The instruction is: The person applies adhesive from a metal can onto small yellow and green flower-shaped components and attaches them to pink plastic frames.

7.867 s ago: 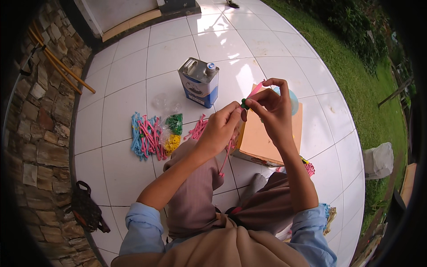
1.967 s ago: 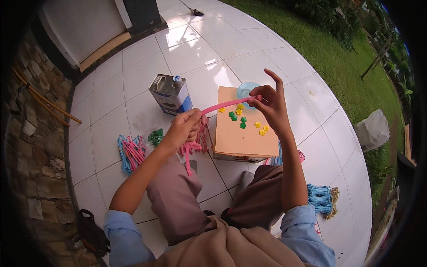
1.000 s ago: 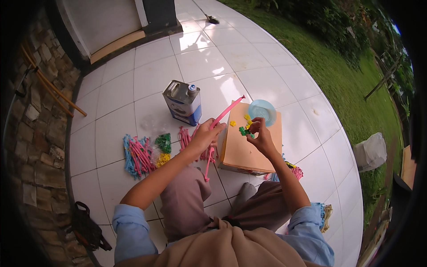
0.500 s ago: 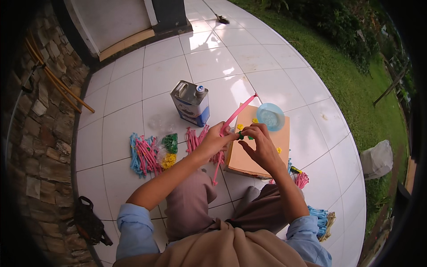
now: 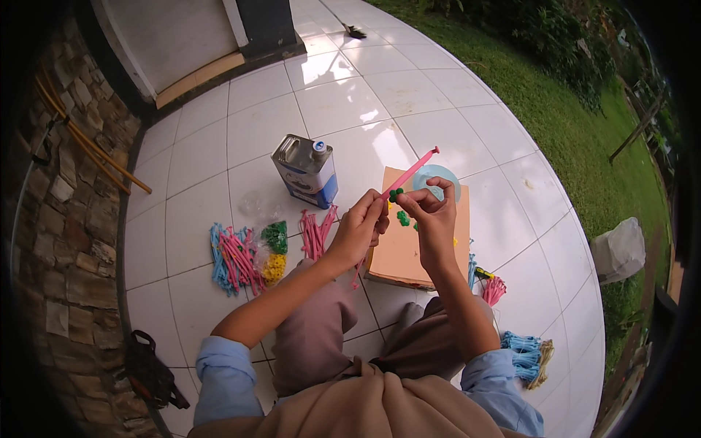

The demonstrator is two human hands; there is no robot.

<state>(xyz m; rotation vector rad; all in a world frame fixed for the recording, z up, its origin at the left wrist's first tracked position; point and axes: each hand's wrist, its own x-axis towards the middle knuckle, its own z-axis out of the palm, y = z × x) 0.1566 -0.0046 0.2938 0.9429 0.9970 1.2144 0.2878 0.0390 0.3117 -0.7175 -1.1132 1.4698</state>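
Observation:
My left hand (image 5: 360, 228) is closed around a pink plastic stick (image 5: 410, 171), which slants up to the right and ends in a small flared tip. Between the thumb and finger of my right hand (image 5: 437, 219) is a small green flower-shaped piece (image 5: 396, 195), held against the stick's side just past my left fingers. Both hands are above a cardboard box (image 5: 394, 261). Loose green flower pieces (image 5: 403, 218) lie on its top, with a few yellow ones partly hidden. A light blue plastic dish (image 5: 447, 178) sits at the box's far edge, partly behind my right hand.
A metal can (image 5: 307, 175) stands beyond my left hand. Bags of green pieces (image 5: 275, 237) and yellow pieces (image 5: 274, 269) lie near pink sticks (image 5: 239, 259) on the tiles. More blue sticks (image 5: 520, 358) are at the right. A black bag (image 5: 152, 371) rests by the stone wall.
Both hands have moved up and slightly away from me with the pink stick and green flower piece. My right hand has turned, so the green piece now shows more clearly.

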